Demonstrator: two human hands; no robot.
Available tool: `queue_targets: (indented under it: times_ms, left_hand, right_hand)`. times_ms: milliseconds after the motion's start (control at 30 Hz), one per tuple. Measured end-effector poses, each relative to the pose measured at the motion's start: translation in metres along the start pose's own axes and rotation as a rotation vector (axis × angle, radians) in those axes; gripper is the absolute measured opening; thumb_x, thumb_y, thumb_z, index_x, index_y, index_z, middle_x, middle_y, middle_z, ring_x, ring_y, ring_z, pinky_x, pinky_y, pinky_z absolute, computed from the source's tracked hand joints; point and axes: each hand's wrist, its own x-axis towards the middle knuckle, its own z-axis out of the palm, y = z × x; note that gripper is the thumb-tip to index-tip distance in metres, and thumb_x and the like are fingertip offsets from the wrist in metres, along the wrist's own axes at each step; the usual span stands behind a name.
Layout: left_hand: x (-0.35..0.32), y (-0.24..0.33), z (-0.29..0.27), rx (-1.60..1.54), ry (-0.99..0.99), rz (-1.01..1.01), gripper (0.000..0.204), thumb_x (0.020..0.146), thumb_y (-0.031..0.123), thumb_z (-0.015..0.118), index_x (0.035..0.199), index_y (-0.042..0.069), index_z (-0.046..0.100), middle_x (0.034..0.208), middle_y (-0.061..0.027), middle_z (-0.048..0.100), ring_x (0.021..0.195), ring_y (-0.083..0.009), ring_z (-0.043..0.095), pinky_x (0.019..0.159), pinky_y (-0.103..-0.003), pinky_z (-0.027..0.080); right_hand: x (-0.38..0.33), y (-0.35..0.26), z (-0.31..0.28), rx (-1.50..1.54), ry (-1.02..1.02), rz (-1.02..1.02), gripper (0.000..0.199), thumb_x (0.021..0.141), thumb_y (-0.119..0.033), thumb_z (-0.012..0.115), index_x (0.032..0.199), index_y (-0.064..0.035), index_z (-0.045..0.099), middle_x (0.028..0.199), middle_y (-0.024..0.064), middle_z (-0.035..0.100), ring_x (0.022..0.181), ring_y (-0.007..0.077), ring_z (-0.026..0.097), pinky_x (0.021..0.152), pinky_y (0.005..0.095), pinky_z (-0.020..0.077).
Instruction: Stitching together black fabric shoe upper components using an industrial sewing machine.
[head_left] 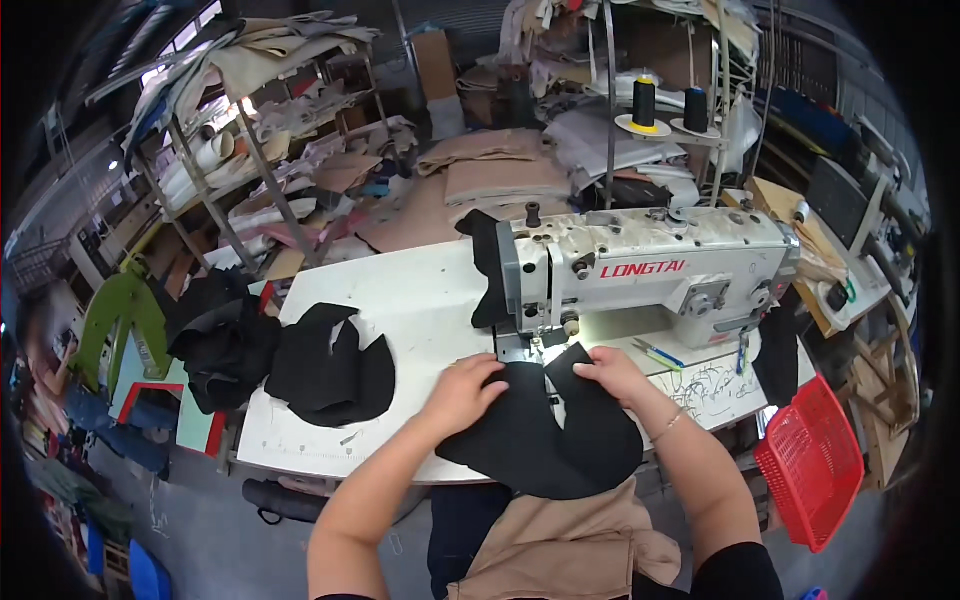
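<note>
A black fabric piece (545, 440) lies on the white sewing table (400, 300), its far edge under the needle of a white industrial sewing machine (640, 270). My left hand (462, 392) presses flat on the fabric's left part, fingers curled. On the fabric's right lobe rests my right hand (612, 372), close to the presser foot. Both hands press the cloth and grip nothing else.
A pile of black cut pieces (325, 365) lies at the table's left. Scissors (655, 352) lie beside the machine base. A red plastic basket (812, 462) hangs at the right. Two thread cones (665, 100) stand behind the machine. Shelves with tan and beige material (280, 120) fill the back.
</note>
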Motion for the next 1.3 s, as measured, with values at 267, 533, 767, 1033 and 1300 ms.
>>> queue_targets:
  times_ms: [267, 533, 767, 1033, 1300]
  left_hand:
    - [0.058, 0.003, 0.022, 0.053, -0.424, -0.373, 0.036, 0.069, 0.038, 0.078, 0.094, 0.014, 0.066, 0.095, -0.0035, 0.064, 0.095, -0.0241, 0.057, 0.085, -0.044, 0.039]
    - [0.059, -0.007, 0.023, -0.047, -0.396, -0.383, 0.02, 0.075, 0.028, 0.074, 0.08, 0.01, 0.064, 0.078, -0.0025, 0.066, 0.077, -0.0188, 0.064, 0.077, -0.035, 0.044]
    - [0.069, -0.013, 0.031, -0.081, -0.31, -0.387, 0.019, 0.078, 0.027, 0.071, 0.085, 0.009, 0.067, 0.079, -0.0031, 0.068, 0.078, -0.0182, 0.065, 0.076, -0.034, 0.048]
    - [0.078, -0.011, 0.027, 0.084, -0.365, -0.385, 0.018, 0.08, 0.026, 0.07, 0.084, 0.008, 0.067, 0.08, -0.0045, 0.067, 0.079, -0.0212, 0.065, 0.076, -0.035, 0.049]
    - [0.074, -0.01, 0.024, -0.005, -0.293, -0.308, 0.016, 0.08, 0.02, 0.068, 0.087, 0.006, 0.066, 0.084, -0.0091, 0.066, 0.081, -0.0257, 0.064, 0.076, -0.037, 0.049]
  right_hand:
    - [0.023, -0.001, 0.015, -0.769, 0.271, -0.18, 0.032, 0.076, -0.028, 0.07, 0.087, 0.0016, 0.064, 0.085, 0.0201, 0.066, 0.083, 0.0345, 0.064, 0.075, 0.0404, 0.0501]
    - [0.031, -0.003, 0.012, -0.86, 0.284, -0.152, 0.03, 0.077, -0.025, 0.066, 0.089, 0.0025, 0.062, 0.087, 0.0226, 0.065, 0.087, 0.0369, 0.063, 0.079, 0.0421, 0.0493]
    - [0.032, -0.007, 0.017, -0.793, 0.269, -0.061, 0.031, 0.075, -0.024, 0.065, 0.087, 0.0038, 0.061, 0.086, 0.0225, 0.064, 0.087, 0.0364, 0.063, 0.078, 0.0417, 0.049]
    - [0.031, -0.013, 0.022, -0.582, 0.287, 0.03, 0.03, 0.074, -0.021, 0.066, 0.085, 0.0057, 0.059, 0.082, 0.0213, 0.063, 0.08, 0.032, 0.062, 0.073, 0.039, 0.0475]
    - [0.037, 0.0, 0.015, -0.558, 0.308, -0.039, 0.03, 0.074, -0.021, 0.066, 0.085, 0.0061, 0.058, 0.083, 0.0215, 0.063, 0.078, 0.031, 0.062, 0.072, 0.0392, 0.0469]
